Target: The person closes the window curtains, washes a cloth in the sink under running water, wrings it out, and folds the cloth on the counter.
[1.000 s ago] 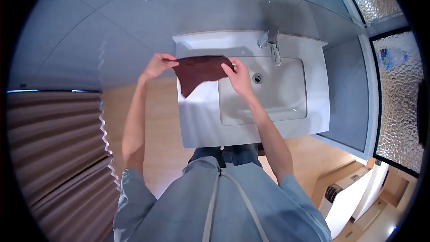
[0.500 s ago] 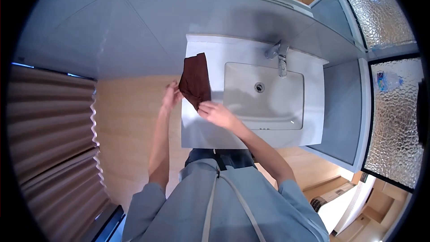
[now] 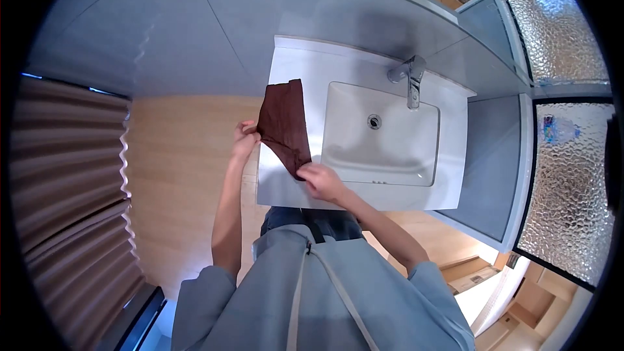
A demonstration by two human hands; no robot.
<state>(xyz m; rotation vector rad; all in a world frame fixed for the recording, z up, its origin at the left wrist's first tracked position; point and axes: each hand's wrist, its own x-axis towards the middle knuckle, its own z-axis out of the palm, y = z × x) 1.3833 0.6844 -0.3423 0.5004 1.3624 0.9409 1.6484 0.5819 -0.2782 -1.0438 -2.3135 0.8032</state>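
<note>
A dark brown cloth (image 3: 283,117), shaped somewhat like a pair of briefs, lies spread on the white counter left of the basin. Its left corner is pinched in the fingers of my left hand (image 3: 244,142), just off the counter's left edge. With my right hand (image 3: 322,181) I grip the lower corner, near the front of the counter. The fabric is creased between my two hands, and its far end lies flat. My fingers cover both gripped corners.
Right of the cloth is a white basin (image 3: 383,156) with a chrome tap (image 3: 411,81) behind it. The white counter (image 3: 279,192) ends close to my body. A pleated brown curtain (image 3: 71,169) hangs at the left, and textured glass (image 3: 572,188) stands at the right.
My right hand has drawn the cloth's lower corner towards me, stretching it longer. My left hand has closed on the left corner. The camera view has shifted slightly.
</note>
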